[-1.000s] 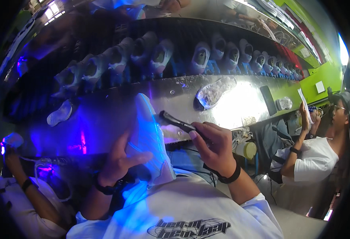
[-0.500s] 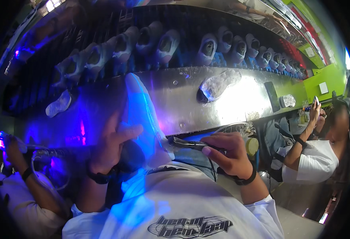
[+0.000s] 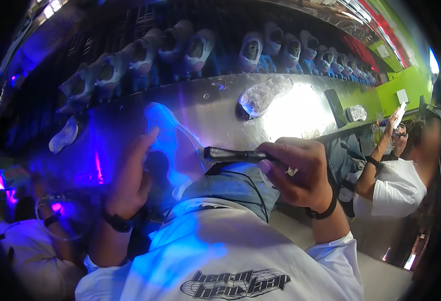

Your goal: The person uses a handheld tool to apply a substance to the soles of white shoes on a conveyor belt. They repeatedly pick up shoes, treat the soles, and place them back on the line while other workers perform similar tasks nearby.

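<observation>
A person holds a blue-lit shoe (image 3: 169, 145) in the left hand (image 3: 130, 178) and a dark-handled brush (image 3: 235, 154) in the right hand (image 3: 300, 173).
The shoe is at the near edge of the metal bench (image 3: 220, 113), over the person's jeans (image 3: 230, 186), toe pointing far; the left hand grips it from its left side, some fingers hidden. The right hand is closed around the brush, whose tip points left at the shoe's right edge; whether it touches cannot be told. Farther right on the bench lies a fuzzy-topped sole (image 3: 265, 95); at left, a small pale sole-shaped piece (image 3: 65, 135).
</observation>
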Action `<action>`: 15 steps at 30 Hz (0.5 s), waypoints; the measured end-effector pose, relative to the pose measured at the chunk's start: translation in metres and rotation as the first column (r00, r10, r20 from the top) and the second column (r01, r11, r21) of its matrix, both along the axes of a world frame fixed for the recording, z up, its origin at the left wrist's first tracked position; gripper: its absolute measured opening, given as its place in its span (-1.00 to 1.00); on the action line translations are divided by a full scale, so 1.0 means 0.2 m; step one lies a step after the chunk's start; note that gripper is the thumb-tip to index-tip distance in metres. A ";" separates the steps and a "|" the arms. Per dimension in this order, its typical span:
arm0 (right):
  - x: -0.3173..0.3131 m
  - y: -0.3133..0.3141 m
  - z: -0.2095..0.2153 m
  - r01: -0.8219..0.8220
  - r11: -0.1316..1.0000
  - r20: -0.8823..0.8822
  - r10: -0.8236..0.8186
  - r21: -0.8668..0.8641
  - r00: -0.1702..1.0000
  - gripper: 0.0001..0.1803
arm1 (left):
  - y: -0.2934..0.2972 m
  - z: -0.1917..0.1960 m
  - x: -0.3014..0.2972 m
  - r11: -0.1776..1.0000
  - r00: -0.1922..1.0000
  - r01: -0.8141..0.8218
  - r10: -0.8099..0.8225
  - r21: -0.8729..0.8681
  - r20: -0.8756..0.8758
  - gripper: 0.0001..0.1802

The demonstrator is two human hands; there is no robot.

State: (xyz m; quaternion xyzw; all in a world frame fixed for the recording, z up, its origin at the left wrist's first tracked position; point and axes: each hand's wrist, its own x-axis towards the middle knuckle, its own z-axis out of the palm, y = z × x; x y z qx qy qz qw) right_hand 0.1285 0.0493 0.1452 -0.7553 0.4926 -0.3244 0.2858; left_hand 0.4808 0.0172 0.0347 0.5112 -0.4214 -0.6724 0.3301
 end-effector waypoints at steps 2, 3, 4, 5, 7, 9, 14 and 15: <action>0.00 -0.04 0.03 -0.030 0.998 -0.032 0.028 -0.051 0.999 -0.78 | 0.03 0.00 -0.01 0.983 0.993 0.084 -0.068 -0.164 0.098 -0.29; 0.00 -0.07 0.04 -0.045 0.996 -0.049 0.042 -0.075 0.998 -0.78 | 0.05 0.01 -0.05 0.969 0.994 0.076 -0.056 -0.234 0.090 -0.34; -0.01 -0.09 0.04 -0.055 0.995 -0.057 0.050 -0.084 0.997 -0.78 | 0.07 0.03 -0.11 0.951 0.996 0.066 -0.043 -0.303 0.081 -0.39; -0.01 -0.10 0.05 -0.060 0.994 -0.064 0.054 -0.093 0.996 -0.78 | 0.09 0.05 -0.16 0.927 0.997 0.059 -0.036 -0.371 0.071 -0.41; -0.02 -0.13 0.04 -0.060 0.993 -0.063 0.054 -0.101 0.997 -0.77 | 0.10 0.10 -0.22 0.939 1.000 0.007 -0.011 -0.345 -0.010 -0.39; -0.04 -0.16 0.03 -0.076 0.989 -0.054 0.069 -0.125 0.996 -0.77 | 0.08 0.15 -0.21 0.995 0.978 -0.089 0.094 0.035 -0.187 -0.34; -0.05 -0.20 -0.03 -0.080 0.977 0.025 0.087 -0.195 0.996 -0.75 | 0.12 0.11 -0.11 0.891 0.850 0.195 0.055 0.409 -0.523 -0.18; -0.06 -0.21 -0.05 -0.080 0.978 0.047 0.090 -0.195 0.995 -0.74 | 0.12 0.04 -0.08 0.794 0.675 0.272 0.245 0.543 -0.696 -0.25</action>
